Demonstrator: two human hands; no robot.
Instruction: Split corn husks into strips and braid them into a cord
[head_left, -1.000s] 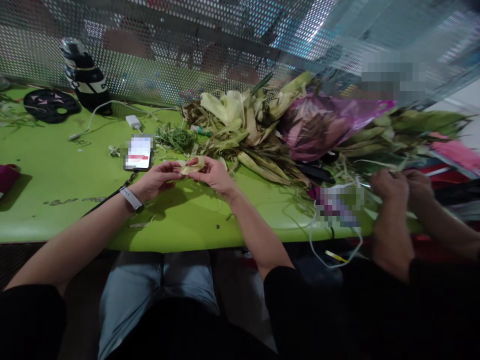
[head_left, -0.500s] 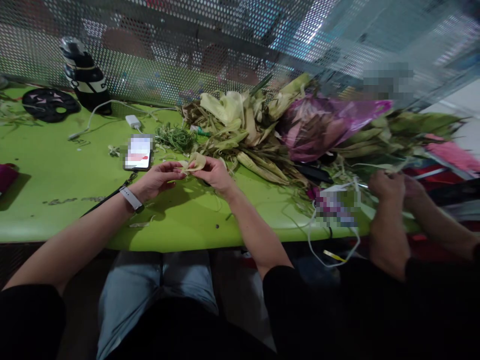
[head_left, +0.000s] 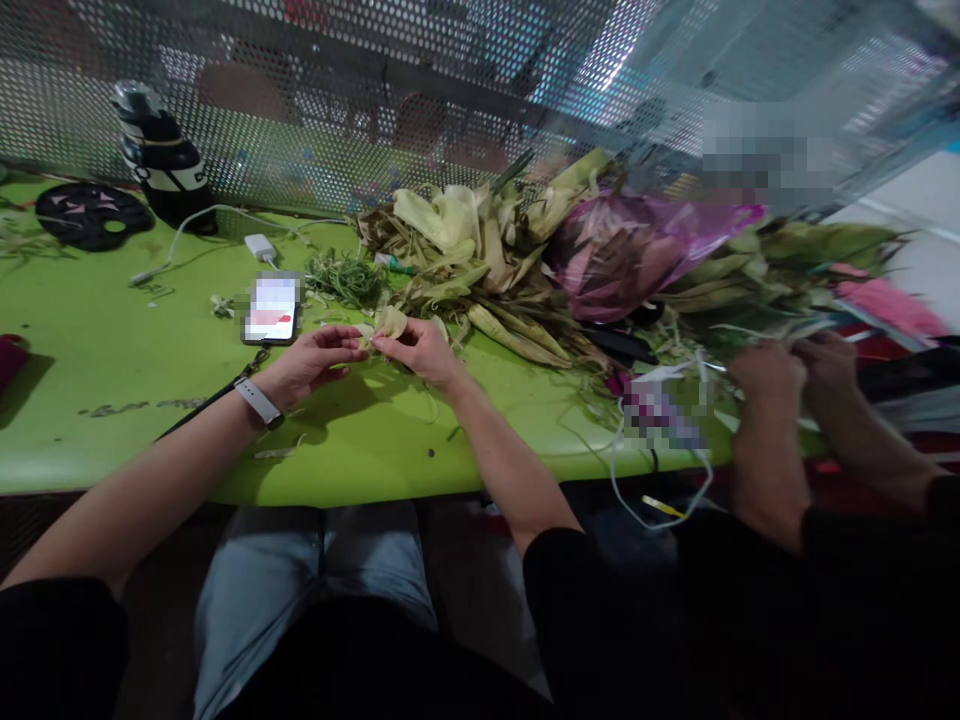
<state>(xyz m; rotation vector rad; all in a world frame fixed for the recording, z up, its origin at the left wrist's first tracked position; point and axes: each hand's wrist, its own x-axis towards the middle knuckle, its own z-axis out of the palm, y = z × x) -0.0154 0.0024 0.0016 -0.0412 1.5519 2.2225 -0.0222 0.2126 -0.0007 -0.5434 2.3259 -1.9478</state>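
Note:
Between my two hands is a pale yellow-green piece of corn husk (head_left: 391,322), above the green table (head_left: 360,450). My left hand (head_left: 319,358), with a watch on its wrist, pinches the husk's left end between thumb and fingertips. Closed on the other side of the same piece is my right hand (head_left: 420,348). A small heap of thin green strips (head_left: 345,278) lies just behind my hands. Beyond my right hand spreads a big pile of corn husks (head_left: 487,250). Left of the strips, a lit phone (head_left: 271,308) lies close to my left hand.
A dark bottle (head_left: 165,165) and a black mask (head_left: 94,215) stand back left, near a white cable with an adapter (head_left: 260,247). A pink plastic bag (head_left: 622,250) rests among the husks. At right, another person's hands (head_left: 780,370) work with a strip. A perforated metal screen (head_left: 337,110) rises behind.
My hands stay together on the husk, whose loose flap at the right looks shorter and more folded. The other person's hands have moved slightly apart. The whole view has shifted a little.

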